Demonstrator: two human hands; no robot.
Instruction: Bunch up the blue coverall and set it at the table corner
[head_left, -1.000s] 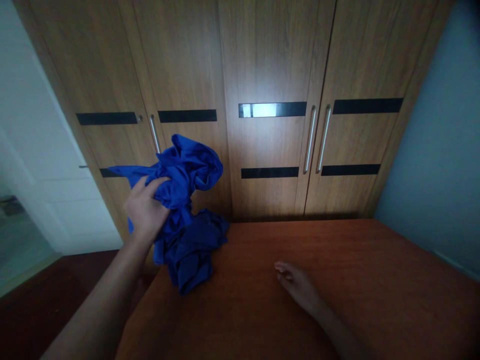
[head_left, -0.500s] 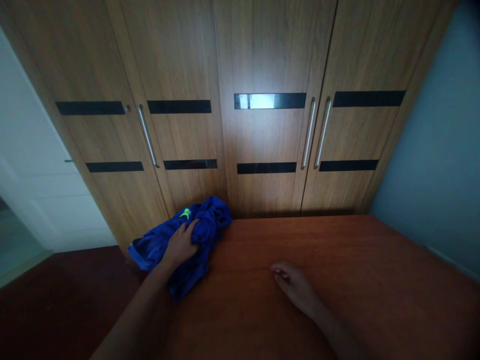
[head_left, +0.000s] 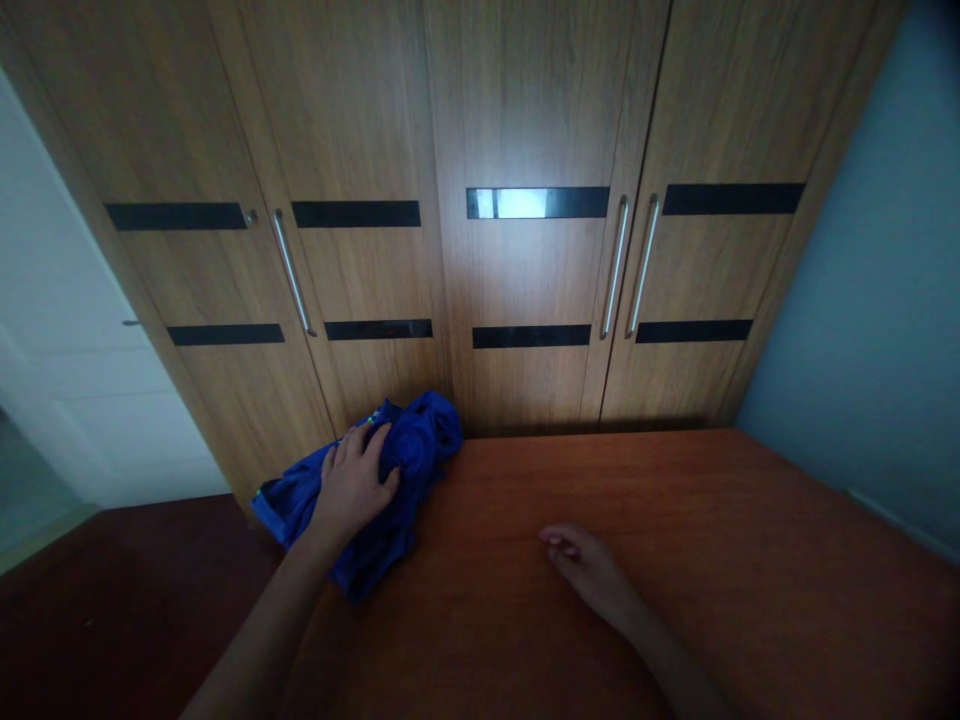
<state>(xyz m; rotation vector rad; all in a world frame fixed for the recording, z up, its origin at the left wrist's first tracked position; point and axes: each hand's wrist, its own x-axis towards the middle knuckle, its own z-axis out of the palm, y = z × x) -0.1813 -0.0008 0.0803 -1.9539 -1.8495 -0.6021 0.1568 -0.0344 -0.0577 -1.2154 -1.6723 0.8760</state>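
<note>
Crumpled blue cloth (head_left: pixel 427 432), soft and deeply creased, lies heaped at the far left corner of the smooth reddish-brown bench (head_left: pixel 510 640). The left hand (head_left: pixel 356 487) is laid on it, fingers spread over the folds. Well apart, the right hand (head_left: pixel 591 572) is loosely curled, thumb and fingertips slightly apart. Behind stands a wood-grained wardrobe (head_left: pixel 517 270) with glossy black strips (head_left: pixel 530 337) and slim metal handles (head_left: pixel 615 267).

You have a rumpled heap of blue cloth (head_left: pixel 417 452) at the far left corner of the desk (head_left: pixel 495 570), bunched thickest by the far edge. Its left end juts past the left edge; a darker fold points nearer you. Small yellow-green marks show.
</note>
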